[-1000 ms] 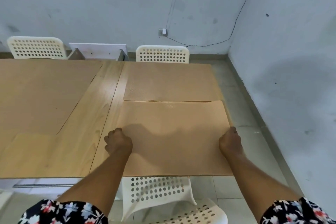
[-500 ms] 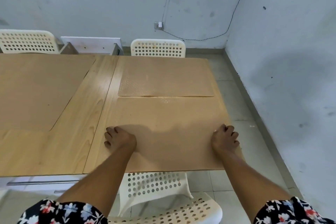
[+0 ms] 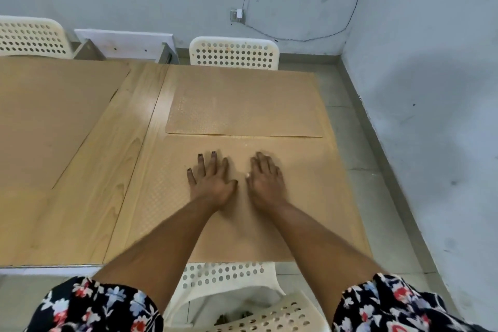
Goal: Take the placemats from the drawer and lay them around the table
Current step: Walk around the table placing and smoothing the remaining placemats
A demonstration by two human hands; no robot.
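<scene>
Head camera, looking down at the right-hand end of a wooden table [image 3: 80, 197]: a person presses both palms onto the middle of the near placemat [image 3: 310, 197]. The left hand [image 3: 211, 179] lies flat with its fingers straight and spread wide; the right hand [image 3: 265, 180] lies flat just beside it, fingers straight and closer together. Neither hand holds anything.

A second ago the hands were curled at the mat's two short ends, well apart, one at its left edge and one at its right. Half a second ago they were loosening there. Now both have come in to the centre and flattened. Judging by that, the mat has been let go and is being smoothed down, so this place setting looks all but finished.

The near placemat lies flat on the table with its long axis running left to right, parallel to the table's near edge, which it reaches or slightly overhangs above a white perforated chair [image 3: 229, 277]. Its far edge meets, or barely tucks under, the near edge of the far placemat [image 3: 242, 105], which lies the same way in front of the far chair [image 3: 234, 54].

Another mat [image 3: 48, 116] covers the left part of the table. Whether any placemats remain in the drawer cannot be told from here.
</scene>
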